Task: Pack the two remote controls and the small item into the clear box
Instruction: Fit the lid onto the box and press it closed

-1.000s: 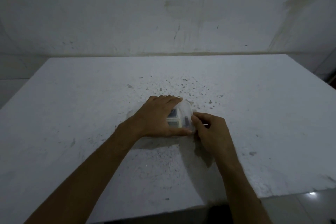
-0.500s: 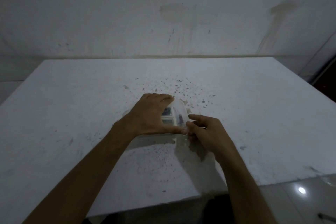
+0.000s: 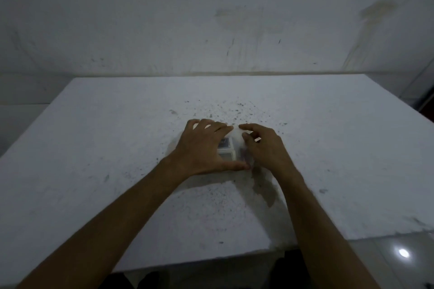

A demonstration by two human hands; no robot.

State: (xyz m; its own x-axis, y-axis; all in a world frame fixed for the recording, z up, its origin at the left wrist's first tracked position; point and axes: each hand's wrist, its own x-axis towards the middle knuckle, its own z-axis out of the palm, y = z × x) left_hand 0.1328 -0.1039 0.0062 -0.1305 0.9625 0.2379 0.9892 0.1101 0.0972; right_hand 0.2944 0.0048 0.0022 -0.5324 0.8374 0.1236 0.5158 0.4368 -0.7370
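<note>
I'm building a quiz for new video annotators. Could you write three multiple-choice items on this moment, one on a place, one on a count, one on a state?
1. Where does the small clear plastic box sit?
A. on the white speckled table, near its middle
B. on the floor
C. at the table's far left corner

2. How many hands touch the box?
A. none
B. one
C. two

3. What state is the box in?
A. empty
B. holding dark and pale items seen through its wall
C. lifted high above the table

Answers:
1 A, the box rests amid the dark speckles at mid-table.
2 C, the left hand covers its left side and the right hand holds its right end.
3 B, rectangular shapes show through the plastic between the hands.
</note>
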